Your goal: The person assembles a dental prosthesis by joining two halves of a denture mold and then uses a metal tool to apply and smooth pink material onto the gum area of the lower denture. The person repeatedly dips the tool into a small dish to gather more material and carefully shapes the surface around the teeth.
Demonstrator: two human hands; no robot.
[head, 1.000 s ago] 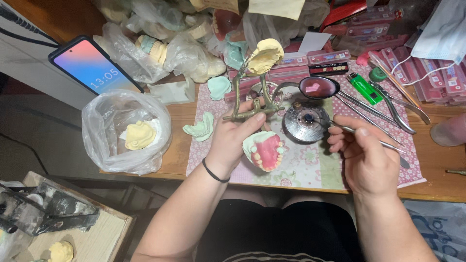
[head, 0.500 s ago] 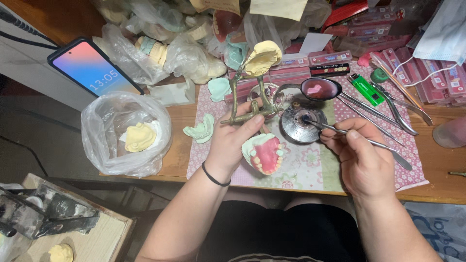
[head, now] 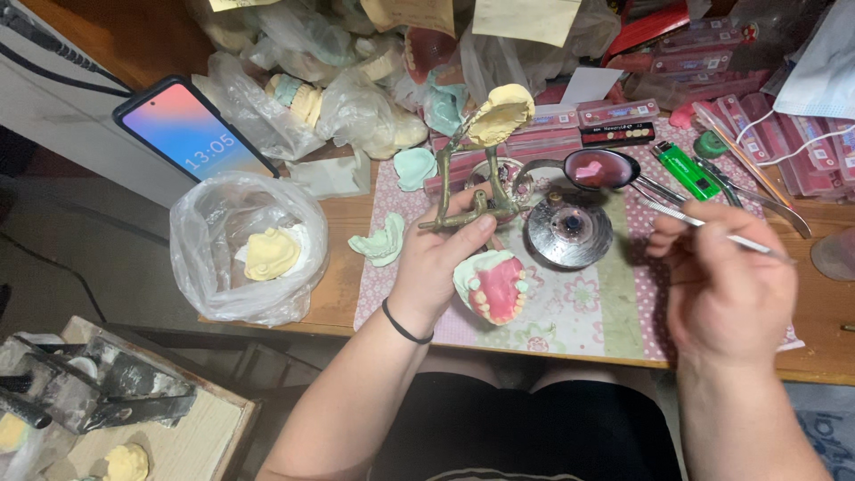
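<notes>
My left hand grips a brass dental articulator that carries a pale yellow plaster cast on top and a green cast with pink wax and teeth below. My right hand holds a thin metal wax tool, its tip pointing left near the spoon. A round metal burner stands between the hands. Behind it a metal spoon of pink wax rests on the floral mat.
A clear bag with a yellow cast sits left, beside a lit phone. Several bagged casts crowd the back. A green lighter, metal instruments and red trays lie right. A block with clamps stands lower left.
My right hand has drawn the metal tool back from the burner, up and to the right. My left hand still holds the articulator in the same place.
</notes>
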